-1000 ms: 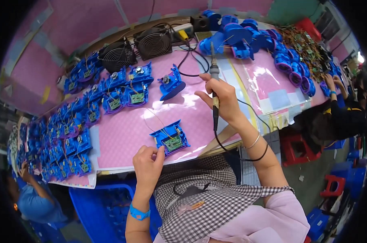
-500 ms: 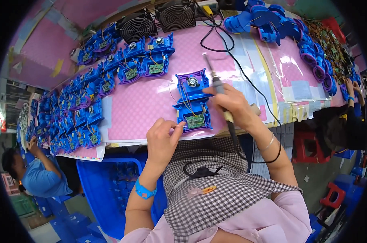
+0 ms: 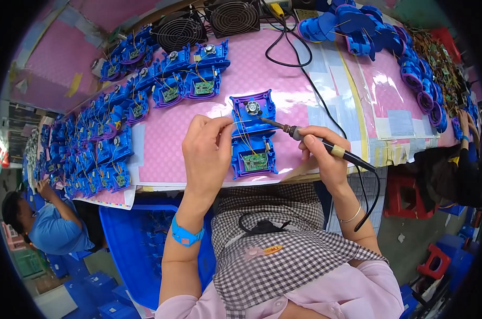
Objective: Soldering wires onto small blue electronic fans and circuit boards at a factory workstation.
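Note:
An open blue-and-purple plastic housing lies in front of me in two joined halves. Its far half [image 3: 241,125] carries a round silver speaker [image 3: 253,108]; the near half holds a green circuit board [image 3: 255,161], with thin wires running between them. My right hand [image 3: 326,159] grips a soldering iron [image 3: 291,131] by its dark handle, the tip pointing left at the speaker's lower edge. Whether it touches is too small to tell. Thumb and forefinger of my left hand [image 3: 206,149] pinch a thin pale wire [image 3: 242,122] that reaches toward the iron's tip.
Rows of similar blue housings [image 3: 100,143] fill the table's left side. Two black fans [image 3: 232,21] stand at the back; the iron's black cord [image 3: 326,103] crosses the table. Blue rounded parts [image 3: 424,80] line the right. Below the edge sits a blue bin [image 3: 125,250]. Co-workers sit either side.
My left hand has moved up from the circuit board to beside the speaker half, still pinching a thin wire. My right hand has turned the iron, lowering its tip to the speaker.

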Demonstrator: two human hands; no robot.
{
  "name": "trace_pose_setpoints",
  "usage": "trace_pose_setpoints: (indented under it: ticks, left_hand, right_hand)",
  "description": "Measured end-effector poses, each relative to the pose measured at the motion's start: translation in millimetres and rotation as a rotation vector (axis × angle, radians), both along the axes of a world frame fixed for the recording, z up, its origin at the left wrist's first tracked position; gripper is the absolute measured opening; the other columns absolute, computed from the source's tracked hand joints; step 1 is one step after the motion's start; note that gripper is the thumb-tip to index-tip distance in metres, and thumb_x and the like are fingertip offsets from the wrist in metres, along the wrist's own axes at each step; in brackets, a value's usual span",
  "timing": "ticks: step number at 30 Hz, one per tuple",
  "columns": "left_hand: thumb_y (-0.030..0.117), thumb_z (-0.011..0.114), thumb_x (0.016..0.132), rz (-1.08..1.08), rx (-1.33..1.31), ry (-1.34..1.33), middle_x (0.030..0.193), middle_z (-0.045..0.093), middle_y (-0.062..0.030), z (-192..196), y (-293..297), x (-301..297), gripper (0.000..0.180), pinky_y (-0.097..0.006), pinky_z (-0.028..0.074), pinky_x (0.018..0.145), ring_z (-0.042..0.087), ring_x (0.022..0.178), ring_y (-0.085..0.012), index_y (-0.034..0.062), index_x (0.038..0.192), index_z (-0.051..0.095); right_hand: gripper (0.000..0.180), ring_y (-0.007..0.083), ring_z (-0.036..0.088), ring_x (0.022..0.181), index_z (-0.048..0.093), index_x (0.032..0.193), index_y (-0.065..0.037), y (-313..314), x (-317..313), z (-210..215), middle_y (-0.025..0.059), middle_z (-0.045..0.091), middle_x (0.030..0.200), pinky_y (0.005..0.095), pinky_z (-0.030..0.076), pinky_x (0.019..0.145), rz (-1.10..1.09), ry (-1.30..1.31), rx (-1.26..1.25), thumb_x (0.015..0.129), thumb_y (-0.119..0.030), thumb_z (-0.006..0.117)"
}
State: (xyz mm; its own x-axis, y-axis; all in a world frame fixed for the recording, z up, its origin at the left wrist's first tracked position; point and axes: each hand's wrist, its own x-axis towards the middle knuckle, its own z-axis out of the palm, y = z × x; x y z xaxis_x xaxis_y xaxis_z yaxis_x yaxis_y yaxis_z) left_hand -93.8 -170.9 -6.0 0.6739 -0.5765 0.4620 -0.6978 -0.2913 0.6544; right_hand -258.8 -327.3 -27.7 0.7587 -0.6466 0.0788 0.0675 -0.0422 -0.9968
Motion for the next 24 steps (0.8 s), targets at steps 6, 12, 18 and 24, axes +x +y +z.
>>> trace_pose_setpoints:
  ticks: [6, 12, 18, 24]
  left_hand:
    - [-0.002, 0.068, 0.079, 0.009, -0.018, 0.04, 0.071, 0.055, -0.005, -4, -13, 0, 0.008, -0.023, 0.04, 0.048, 0.054, 0.055, -0.0096, 0.0013, 0.086, 0.069]
    - [-0.003, 0.068, 0.078, 0.017, -0.005, 0.012, 0.07, 0.054, -0.0051, -11, -16, 3, 0.008, -0.024, 0.04, 0.048, 0.053, 0.055, -0.0096, 0.0011, 0.085, 0.069]
    - [-0.004, 0.068, 0.078, 0.014, 0.017, -0.022, 0.069, 0.054, -0.0055, -12, -17, 4, 0.009, -0.025, 0.04, 0.048, 0.053, 0.055, -0.0108, 0.0011, 0.085, 0.069]
    - [-0.004, 0.068, 0.076, -0.005, 0.002, -0.028, 0.068, 0.054, -0.0056, -10, -17, 3, 0.011, -0.026, 0.04, 0.048, 0.054, 0.055, -0.0114, 0.001, 0.085, 0.069]
  right_hand:
    - [0.019, 0.0102, 0.059, 0.06, 0.067, 0.102, 0.003, -3, 8, -7, 0.0084, 0.065, 0.075, 0.0216, 0.047, 0.054, 0.011, -0.046, 0.053, 0.089, -0.01, 0.06]
    - [0.02, 0.0128, 0.06, 0.061, 0.065, 0.102, 0.006, -5, 10, -5, 0.0116, 0.065, 0.076, 0.0234, 0.048, 0.056, 0.027, -0.015, 0.036, 0.09, -0.009, 0.059]
    - [0.02, 0.0126, 0.06, 0.061, 0.066, 0.102, 0.005, -3, 9, -2, 0.0114, 0.065, 0.077, 0.0232, 0.048, 0.055, 0.03, -0.005, -0.007, 0.089, -0.009, 0.06]
    - [0.019, 0.0116, 0.06, 0.062, 0.066, 0.101, 0.005, 1, 12, 5, 0.0108, 0.065, 0.078, 0.0225, 0.049, 0.056, 0.031, 0.023, -0.092, 0.088, -0.006, 0.059]
